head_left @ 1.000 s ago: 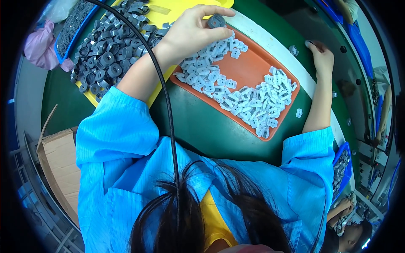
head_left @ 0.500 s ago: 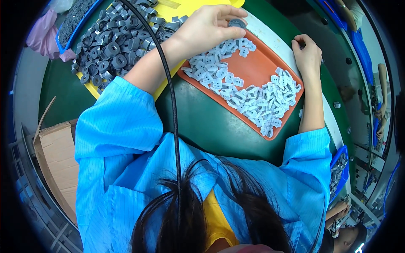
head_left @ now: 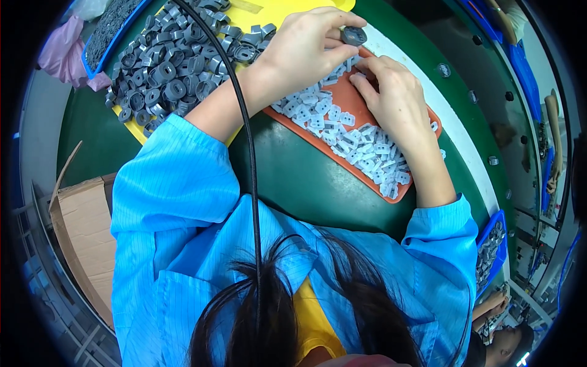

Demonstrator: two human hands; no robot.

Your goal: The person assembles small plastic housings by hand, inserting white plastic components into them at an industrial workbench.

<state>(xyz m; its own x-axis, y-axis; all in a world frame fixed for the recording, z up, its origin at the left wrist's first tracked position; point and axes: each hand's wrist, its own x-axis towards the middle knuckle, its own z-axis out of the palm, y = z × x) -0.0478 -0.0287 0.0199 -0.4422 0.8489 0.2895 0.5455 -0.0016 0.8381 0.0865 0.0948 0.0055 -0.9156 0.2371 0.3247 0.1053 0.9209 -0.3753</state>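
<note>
My left hand point(head_left: 312, 52) pinches a round dark grey plastic cap point(head_left: 353, 36) between thumb and fingers, above the far end of an orange tray point(head_left: 345, 95). Several small white plastic pieces with paired holes point(head_left: 367, 150) lie heaped in that tray. Over its right part hovers my right hand point(head_left: 394, 98), fingers bent and thumb apart from them, close to the left fingertips. I see nothing between its fingers.
A yellow tray point(head_left: 131, 127) piled with grey caps point(head_left: 165, 79) is at left. Right of the orange tray runs a green belt with a white strip point(head_left: 455, 131), carrying small parts. A black cable point(head_left: 247, 134) hangs across the view. A cardboard box point(head_left: 85, 226) stands lower left.
My right hand has moved left from the white strip to over the orange tray. A small round part shows on the belt where it was. Other belt parts have shifted toward me.
</note>
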